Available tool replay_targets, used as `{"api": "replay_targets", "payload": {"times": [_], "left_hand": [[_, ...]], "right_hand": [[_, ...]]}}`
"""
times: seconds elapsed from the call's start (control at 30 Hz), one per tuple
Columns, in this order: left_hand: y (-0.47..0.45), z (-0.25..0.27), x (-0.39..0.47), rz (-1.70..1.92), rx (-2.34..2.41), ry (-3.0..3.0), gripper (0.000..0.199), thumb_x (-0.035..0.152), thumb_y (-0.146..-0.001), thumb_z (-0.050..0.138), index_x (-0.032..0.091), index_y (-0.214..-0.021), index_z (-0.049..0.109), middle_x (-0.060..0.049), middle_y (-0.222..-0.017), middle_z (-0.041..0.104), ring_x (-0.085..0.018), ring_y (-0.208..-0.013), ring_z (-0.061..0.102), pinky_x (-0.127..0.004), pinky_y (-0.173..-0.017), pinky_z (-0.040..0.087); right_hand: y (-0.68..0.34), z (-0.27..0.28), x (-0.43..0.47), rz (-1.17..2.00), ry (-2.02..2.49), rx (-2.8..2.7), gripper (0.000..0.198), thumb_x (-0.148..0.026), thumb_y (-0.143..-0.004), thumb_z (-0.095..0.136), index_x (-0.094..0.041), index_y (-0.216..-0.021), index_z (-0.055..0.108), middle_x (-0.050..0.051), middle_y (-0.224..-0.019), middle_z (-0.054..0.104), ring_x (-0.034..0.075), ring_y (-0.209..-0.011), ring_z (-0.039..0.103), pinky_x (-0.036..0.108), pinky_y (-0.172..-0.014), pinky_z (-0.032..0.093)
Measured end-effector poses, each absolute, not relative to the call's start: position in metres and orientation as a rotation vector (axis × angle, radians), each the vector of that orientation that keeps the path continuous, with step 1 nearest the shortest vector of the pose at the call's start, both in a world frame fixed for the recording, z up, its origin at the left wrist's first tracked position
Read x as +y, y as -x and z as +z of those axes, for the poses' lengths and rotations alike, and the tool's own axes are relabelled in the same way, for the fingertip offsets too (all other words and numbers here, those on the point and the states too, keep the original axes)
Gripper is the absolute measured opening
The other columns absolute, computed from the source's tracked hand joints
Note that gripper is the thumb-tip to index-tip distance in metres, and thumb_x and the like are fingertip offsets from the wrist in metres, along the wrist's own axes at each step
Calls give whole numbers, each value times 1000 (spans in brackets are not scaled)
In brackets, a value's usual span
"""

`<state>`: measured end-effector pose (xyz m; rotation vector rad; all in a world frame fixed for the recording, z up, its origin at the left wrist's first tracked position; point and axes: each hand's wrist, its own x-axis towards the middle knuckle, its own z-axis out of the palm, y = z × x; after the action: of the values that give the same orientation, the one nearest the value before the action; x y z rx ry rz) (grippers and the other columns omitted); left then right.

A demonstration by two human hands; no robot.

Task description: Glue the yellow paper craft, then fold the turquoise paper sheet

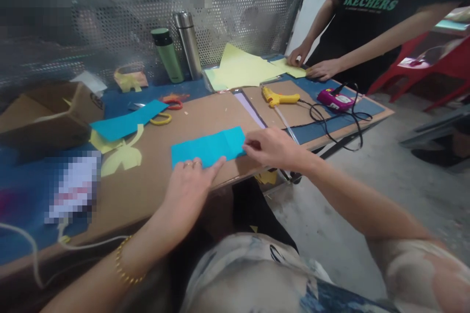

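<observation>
A rectangle of bright blue paper (209, 146) lies on the brown cardboard near the table's front edge, with faint crease lines across it. My left hand (191, 178) rests over its lower left edge, thumb spread out on the paper and the fingertips hidden from view. At the paper's right end, my right hand (270, 146) is closed, with thumb and fingers pinched at the corner. A second blue strip (128, 121) lies farther left, over pale yellow cut-outs (123, 159). Scissors with yellow (161, 119) and red handles are partly under that strip.
A yellow glue gun (281, 98) lies on cardboard (249, 122), its cord trailing by a purple device (336, 99). Behind stand a green flask (169, 58) and a steel bottle (189, 46). A cardboard box (73, 102) sits left. Another person's hands (312, 63) touch yellow paper (288, 67).
</observation>
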<state>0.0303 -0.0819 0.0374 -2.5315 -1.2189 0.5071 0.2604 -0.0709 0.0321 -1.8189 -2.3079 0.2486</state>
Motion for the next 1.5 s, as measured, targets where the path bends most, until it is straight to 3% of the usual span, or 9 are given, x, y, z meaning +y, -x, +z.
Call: {"api": "replay_targets", "payload": {"times": [0.17,0.37,0.63,0.83,0.97,1.07,1.23,1.3,1.5], "left_hand": [[-31,37,-83,475,-1246,2543,71,5,-99,45,36,-162,39,-16,-102,71,-30,-94,70,-39,-80,51],[-29,34,-83,429,-1219,2544,70,4,-98,44,35,-161,41,-15,-102,71,-29,-94,69,-38,-80,51],[-26,30,-80,413,-1171,2525,70,4,-98,42,35,-161,40,-15,-100,71,-28,-93,69,-37,-78,49],[-24,24,-80,297,-1194,2546,69,4,-96,46,36,-157,47,-13,-97,70,-27,-88,69,-36,-78,50],[-27,33,-79,444,-1174,2523,71,4,-97,43,37,-161,40,-15,-100,71,-30,-95,70,-38,-80,51],[-27,44,-73,568,-1183,2572,70,6,-98,44,36,-162,39,-15,-102,71,-32,-97,70,-39,-80,51],[-38,49,-58,441,-1330,2697,35,20,-102,45,17,-130,65,-18,-116,65,-29,-100,67,-40,-84,52],[-50,44,-54,337,-1384,2791,26,27,-102,50,14,-115,67,-17,-118,63,-28,-106,65,-38,-88,51],[-80,27,-48,-18,-1688,2880,15,24,-99,53,16,-102,65,-11,-102,66,-27,-103,61,-39,-92,48]], "right_hand": [[-236,38,-36,809,1900,-2399,40,-39,-93,64,-18,-60,63,1,-54,63,13,-55,57,26,-55,37],[-239,48,-28,1226,1902,-2295,37,-25,-90,65,-18,-54,57,-3,-44,56,12,-44,57,24,-50,46],[-270,51,-34,1165,2094,-2214,33,-22,-91,62,-16,-59,61,1,-54,65,13,-46,61,23,-52,49],[-266,59,-41,508,2074,-2370,25,-21,-87,63,-15,-62,66,11,-70,75,20,-72,72,24,-61,47],[-247,53,-38,1109,1801,-2299,33,-30,-94,60,-17,-63,61,1,-56,67,11,-51,63,21,-53,48],[-242,45,-28,1303,1815,-2323,38,-33,-93,66,-16,-59,59,-2,-48,60,10,-42,56,22,-49,49],[-243,46,-13,1549,1845,-2333,32,-30,-93,66,-15,-65,62,-2,-48,62,11,-43,60,22,-52,52],[-243,50,-14,1591,1834,-2322,29,-26,-93,64,-14,-66,62,-2,-49,62,11,-43,60,22,-52,53],[-243,51,-19,1518,1805,-2359,30,-21,-91,61,-15,-62,61,-1,-48,61,13,-45,62,25,-56,55]]}}
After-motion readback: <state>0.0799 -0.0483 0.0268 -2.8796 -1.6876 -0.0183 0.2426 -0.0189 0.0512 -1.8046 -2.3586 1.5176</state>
